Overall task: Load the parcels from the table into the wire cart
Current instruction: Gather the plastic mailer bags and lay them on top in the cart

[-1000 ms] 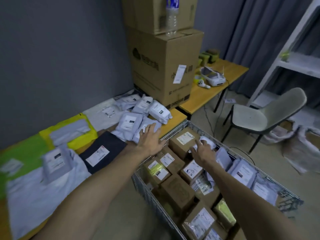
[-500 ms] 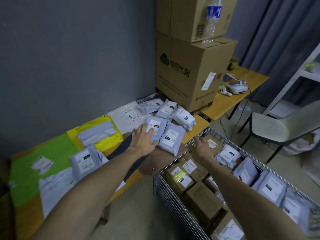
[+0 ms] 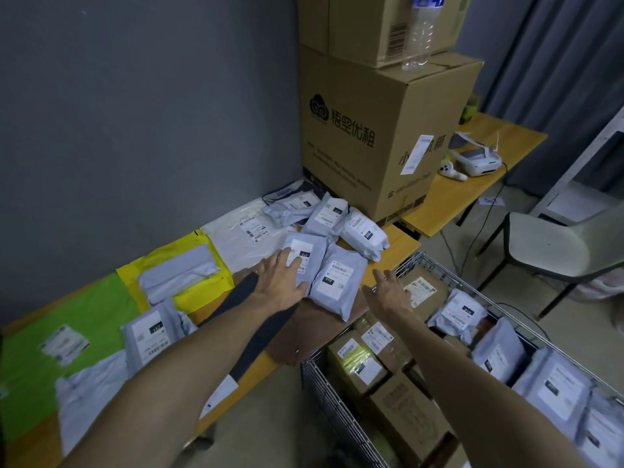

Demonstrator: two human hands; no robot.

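Several grey poly-mailer parcels with white labels lie on the wooden table [image 3: 403,243]. My left hand [image 3: 282,282] lies with spread fingers on one grey parcel [image 3: 309,253], touching its label. Beside it to the right lies a second grey parcel [image 3: 337,282]. My right hand [image 3: 388,293] hovers open just right of that parcel, at the wire cart's near-left rim, holding nothing. The wire cart [image 3: 319,393] stands at lower right, holding several brown boxes and grey mailers.
Green [image 3: 67,319], yellow [image 3: 202,292], black [image 3: 250,336] and white [image 3: 243,231] mailers cover the table's left part. Two stacked cardboard boxes [image 3: 374,130] with a water bottle [image 3: 420,32] stand at the back. A chair [image 3: 557,248] and white shelf [image 3: 580,194] are to the right.
My view has turned left toward the table. My left hand slid onto the grey parcel. My right hand rose out of the cart toward the table's edge.
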